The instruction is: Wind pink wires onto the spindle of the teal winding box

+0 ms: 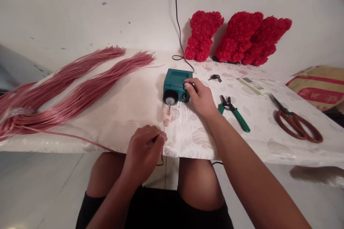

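Observation:
At the front edge of the table, my left hand [146, 146] is closed in a pinch on a thin pink cord [162, 157]. The cord hangs in a loop below the fingers, and a stretch of it runs left to the bundles. Just beyond the fingertips, a pale pink piece [166, 116] sits on the metal shaft of a small teal motor machine [177, 78]. My right hand [200, 96] grips the machine's front right corner, the thumb by a green-lit control and the other fingers partly hidden. Two bundles of long pink cords [107, 78] lie to the left.
Green-handled wire strippers [236, 112], brown-handled scissors [295, 125], keys [215, 77] and a pale remote control [252, 85] lie on the right. Red flower-covered bears [202, 35] stand against the wall. A black cable [177, 18] drops to the machine. A printed sack [319, 86] is at far right.

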Tool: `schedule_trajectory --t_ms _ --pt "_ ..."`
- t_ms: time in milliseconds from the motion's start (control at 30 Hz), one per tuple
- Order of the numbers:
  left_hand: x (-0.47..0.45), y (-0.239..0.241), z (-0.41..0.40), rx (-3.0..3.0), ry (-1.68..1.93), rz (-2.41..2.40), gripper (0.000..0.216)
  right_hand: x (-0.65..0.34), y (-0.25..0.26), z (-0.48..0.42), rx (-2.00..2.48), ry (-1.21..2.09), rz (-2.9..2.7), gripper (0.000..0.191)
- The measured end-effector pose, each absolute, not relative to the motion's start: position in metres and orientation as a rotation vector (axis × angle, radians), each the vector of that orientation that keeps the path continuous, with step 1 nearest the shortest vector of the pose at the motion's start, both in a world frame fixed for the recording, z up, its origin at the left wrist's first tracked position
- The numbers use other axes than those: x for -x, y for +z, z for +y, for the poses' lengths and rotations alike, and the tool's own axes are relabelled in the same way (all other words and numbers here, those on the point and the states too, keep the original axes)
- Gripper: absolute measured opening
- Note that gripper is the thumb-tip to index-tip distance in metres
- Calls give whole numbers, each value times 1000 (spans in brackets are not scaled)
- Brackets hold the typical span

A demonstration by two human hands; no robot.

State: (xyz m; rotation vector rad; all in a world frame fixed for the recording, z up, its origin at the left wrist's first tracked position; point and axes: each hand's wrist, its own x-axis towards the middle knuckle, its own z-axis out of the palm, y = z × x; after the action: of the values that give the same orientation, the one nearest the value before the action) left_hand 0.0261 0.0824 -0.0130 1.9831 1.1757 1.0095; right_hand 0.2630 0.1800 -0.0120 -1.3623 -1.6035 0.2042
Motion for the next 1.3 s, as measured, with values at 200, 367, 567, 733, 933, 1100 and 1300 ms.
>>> schedule_trajectory --t_ms 200,367,567,733,933,1100,1300 --pt "-25 -14 83 -1992 996 1172 29 -262 -13 180 1362 201 -1598 41" --pt "-26 -13 82 -2016 976 1176 29 -263 -13 180 1362 204 -1602 42" --pt "-27 -13 83 -2020 974 1186 28 -262 -13 180 1363 201 -1596 43" --pt "-27 -14 83 -2031 973 1193 28 -262 -14 180 1356 205 -1593 43" --pt "-27 -14 84 -2032 967 1189 28 -263 -16 180 1350 224 -1588 43" --pt "-28 -14 84 -2034 967 1182 28 -263 -17 181 1347 224 -1587 44" --pt "-27 -14 84 -2035 967 1184 29 -263 -17 182 1330 214 -1583 42"
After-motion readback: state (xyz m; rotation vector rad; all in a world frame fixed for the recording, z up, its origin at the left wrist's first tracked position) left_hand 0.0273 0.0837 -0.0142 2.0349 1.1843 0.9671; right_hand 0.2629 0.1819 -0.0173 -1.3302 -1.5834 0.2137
